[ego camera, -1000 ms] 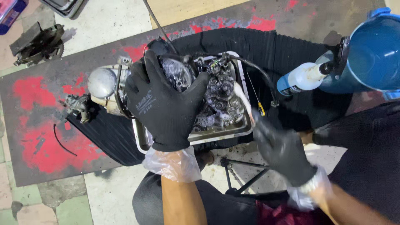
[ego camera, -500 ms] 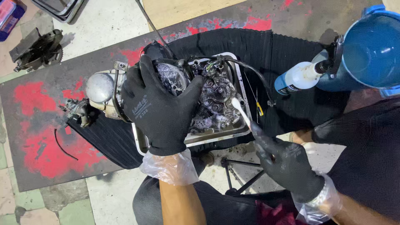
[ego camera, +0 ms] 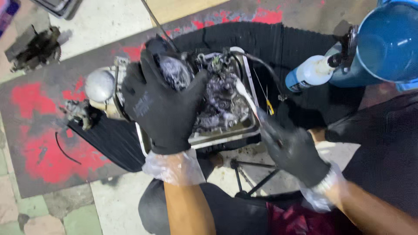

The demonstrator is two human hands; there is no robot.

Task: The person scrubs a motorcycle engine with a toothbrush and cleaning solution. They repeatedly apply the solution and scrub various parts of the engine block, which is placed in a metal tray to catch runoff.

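Your view is evenly lit from overhead, fairly bright, with soft shadows under the black-gloved left hand [ego camera: 161, 104]. Motion blur smears the whole frame, worst on the black-gloved right hand [ego camera: 292, 150] and the foamy grey metal engine [ego camera: 220, 102]. A glare streak shows inside the blue plastic bucket [ego camera: 387, 43].
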